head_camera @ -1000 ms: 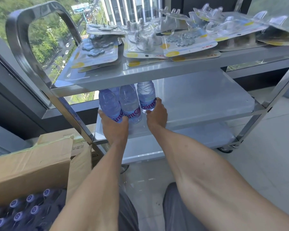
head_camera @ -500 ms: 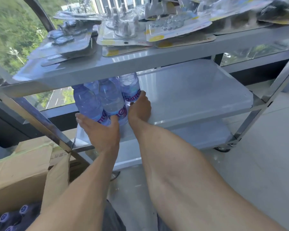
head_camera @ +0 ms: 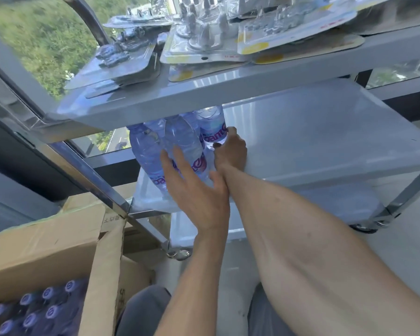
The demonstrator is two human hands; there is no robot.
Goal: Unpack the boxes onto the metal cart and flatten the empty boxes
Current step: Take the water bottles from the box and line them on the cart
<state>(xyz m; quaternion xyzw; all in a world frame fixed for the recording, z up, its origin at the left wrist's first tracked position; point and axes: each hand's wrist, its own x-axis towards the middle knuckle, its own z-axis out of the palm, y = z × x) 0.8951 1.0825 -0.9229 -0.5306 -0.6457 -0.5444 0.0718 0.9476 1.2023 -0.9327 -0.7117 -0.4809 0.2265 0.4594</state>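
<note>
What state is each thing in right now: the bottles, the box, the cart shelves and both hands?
Water bottles: standing on the middle shelf, bunched at its left end.
Cardboard box: open, flap up, capped bottles inside.
Top shelf: covered with blister packs.
Middle shelf: bare to the right of the bottles.
Left hand: fingers straight, against the bottles.
Right hand: touching the rightmost bottle; grip unclear.

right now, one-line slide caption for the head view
Both hands set water bottles on the cart middle shelf.

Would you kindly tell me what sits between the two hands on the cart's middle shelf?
In the head view, water bottles stand between the left hand and right hand on the middle shelf.
</note>
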